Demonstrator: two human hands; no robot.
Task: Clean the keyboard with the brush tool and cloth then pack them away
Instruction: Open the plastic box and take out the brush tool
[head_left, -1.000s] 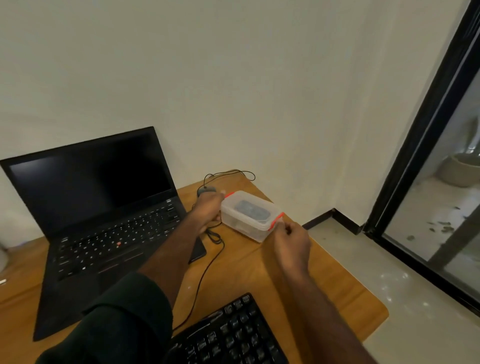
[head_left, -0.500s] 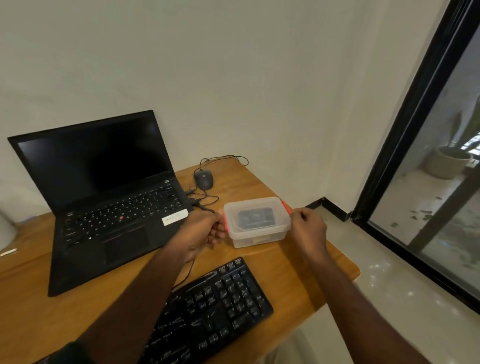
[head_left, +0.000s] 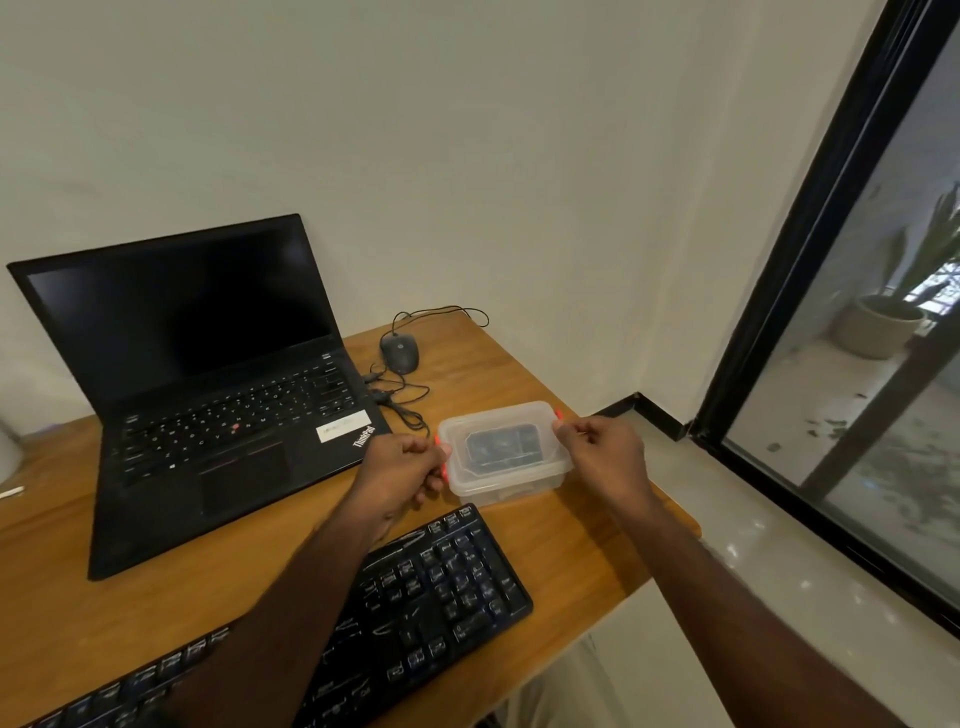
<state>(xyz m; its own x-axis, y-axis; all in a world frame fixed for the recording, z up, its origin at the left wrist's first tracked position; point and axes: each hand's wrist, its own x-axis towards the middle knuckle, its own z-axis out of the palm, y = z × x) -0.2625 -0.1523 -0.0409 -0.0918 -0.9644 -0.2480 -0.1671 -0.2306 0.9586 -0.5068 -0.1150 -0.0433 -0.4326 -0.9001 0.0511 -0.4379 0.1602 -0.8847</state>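
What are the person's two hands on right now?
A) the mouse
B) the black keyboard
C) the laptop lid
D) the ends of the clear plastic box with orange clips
D: the left hand and right hand grip opposite ends of the clear box, at its orange clips.

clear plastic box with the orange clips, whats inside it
Through the lid of the clear plastic box a dark, flat rectangular shape shows. The cloudy plastic blurs it, so what it is, and anything under it, stays hidden. The left hand and right hand pinch its orange clips.
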